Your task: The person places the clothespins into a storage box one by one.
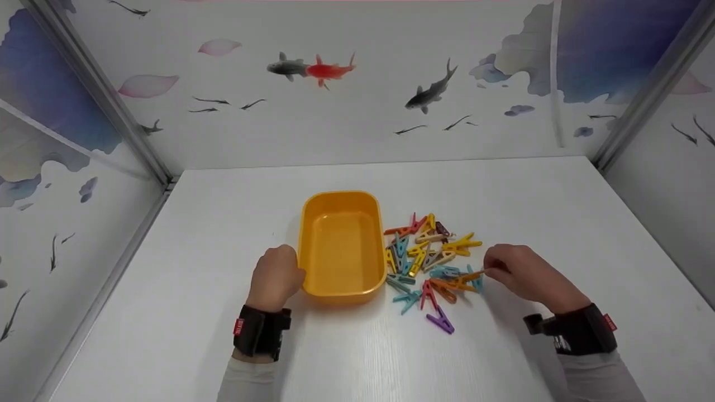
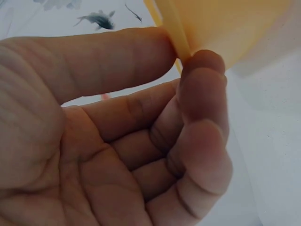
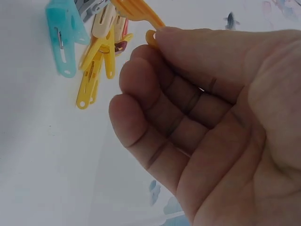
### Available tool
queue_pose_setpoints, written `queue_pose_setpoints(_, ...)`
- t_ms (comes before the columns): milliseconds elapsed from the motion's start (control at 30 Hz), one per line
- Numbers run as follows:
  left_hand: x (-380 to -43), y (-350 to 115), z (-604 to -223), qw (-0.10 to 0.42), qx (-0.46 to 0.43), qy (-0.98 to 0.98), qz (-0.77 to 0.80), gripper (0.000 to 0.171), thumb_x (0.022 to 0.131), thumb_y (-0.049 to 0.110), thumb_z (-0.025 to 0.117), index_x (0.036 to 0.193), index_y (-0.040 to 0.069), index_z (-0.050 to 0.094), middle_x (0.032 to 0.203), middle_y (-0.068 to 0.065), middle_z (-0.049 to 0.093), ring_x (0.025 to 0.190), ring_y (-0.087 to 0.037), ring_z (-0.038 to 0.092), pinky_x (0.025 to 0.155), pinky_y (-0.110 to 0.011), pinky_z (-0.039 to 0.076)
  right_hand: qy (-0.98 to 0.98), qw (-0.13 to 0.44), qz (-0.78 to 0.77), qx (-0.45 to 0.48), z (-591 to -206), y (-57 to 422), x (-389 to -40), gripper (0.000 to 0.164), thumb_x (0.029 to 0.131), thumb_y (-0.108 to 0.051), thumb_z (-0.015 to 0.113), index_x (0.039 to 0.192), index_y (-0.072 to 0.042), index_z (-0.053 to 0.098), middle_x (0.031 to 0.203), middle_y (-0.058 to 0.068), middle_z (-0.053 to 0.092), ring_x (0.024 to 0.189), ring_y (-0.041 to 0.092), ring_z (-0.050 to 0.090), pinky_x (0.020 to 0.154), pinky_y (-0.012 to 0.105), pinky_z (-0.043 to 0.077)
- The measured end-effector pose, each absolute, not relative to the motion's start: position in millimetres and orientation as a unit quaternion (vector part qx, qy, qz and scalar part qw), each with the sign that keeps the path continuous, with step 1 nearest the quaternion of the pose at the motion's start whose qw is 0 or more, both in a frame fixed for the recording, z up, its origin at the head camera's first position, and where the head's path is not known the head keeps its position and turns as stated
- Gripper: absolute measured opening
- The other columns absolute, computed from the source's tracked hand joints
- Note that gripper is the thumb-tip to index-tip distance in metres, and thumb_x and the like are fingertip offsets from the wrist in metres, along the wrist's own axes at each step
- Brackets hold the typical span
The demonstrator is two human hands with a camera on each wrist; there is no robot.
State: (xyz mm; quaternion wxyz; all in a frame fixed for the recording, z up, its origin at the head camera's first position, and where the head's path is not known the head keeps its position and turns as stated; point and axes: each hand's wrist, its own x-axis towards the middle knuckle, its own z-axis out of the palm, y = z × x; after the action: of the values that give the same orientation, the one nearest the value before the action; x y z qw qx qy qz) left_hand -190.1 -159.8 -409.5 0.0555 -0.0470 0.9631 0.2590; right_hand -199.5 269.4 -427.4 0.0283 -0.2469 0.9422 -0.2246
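My left hand (image 1: 276,279) pinches the left rim of a yellow plastic basin (image 1: 343,245) between thumb and curled fingers. In the left wrist view, the basin wall (image 2: 176,28) runs up from between thumb and index fingertip. At the right side of a loose pile of clothespins, my right hand (image 1: 519,276) pinches the end of an orange clothespin (image 3: 138,9) between thumb and index finger. Its far part overlaps other orange and blue clothespins in the head view. The basin has nothing inside it.
Clothespins in several colours lie heaped just right of the basin, with yellow ones (image 1: 461,245) toward the back and a purple one (image 1: 441,321) nearest the front. They rest on a white table (image 1: 167,312). Printed panels (image 1: 368,123) with fish stand around it.
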Motion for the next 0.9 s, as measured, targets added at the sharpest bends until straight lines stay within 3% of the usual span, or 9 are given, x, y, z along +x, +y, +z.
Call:
queue_pose_setpoints(333,-190.8,-160.1,-408.9,0.06,-0.053,0.96,0.268,0.013,0.089,-0.002,0.064,0.077,0.002,0.062,0.062,-0.003,0.045,0.056,-0.018,0.047,0.053,-0.028,0.036,0.928,-0.024,-0.283,-0.242,-420.8,258.6,-192.5,0.004,0.096,-0.003,0.071,0.095,-0.007,0.069,0.086,-0.003,0.065,0.073,0.01,0.054,0.065,0.028,0.049)
queue_pose_setpoints(700,-190.0,-161.7,-411.4,0.049,-0.045,0.959,0.277,0.015,0.086,-0.003,0.064,0.073,0.003,0.062,0.061,-0.002,0.046,0.054,-0.017,0.047,0.051,-0.026,0.036,0.881,-0.156,-0.337,-0.293,-421.7,220.5,-187.9,0.018,0.088,0.005,0.076,0.094,-0.009,0.067,0.086,-0.007,0.063,0.075,0.005,0.058,0.067,0.025,0.052)
queue_pose_setpoints(900,-189.8,-162.2,-412.8,0.045,-0.046,0.959,0.276,0.015,0.086,-0.002,0.066,0.073,0.003,0.061,0.061,-0.002,0.047,0.054,-0.017,0.047,0.05,-0.026,0.036,0.86,-0.168,-0.358,-0.321,-427.5,195.6,-192.9,0.019,0.089,0.008,0.074,0.095,-0.007,0.065,0.085,-0.003,0.062,0.074,0.006,0.057,0.065,0.025,0.051)
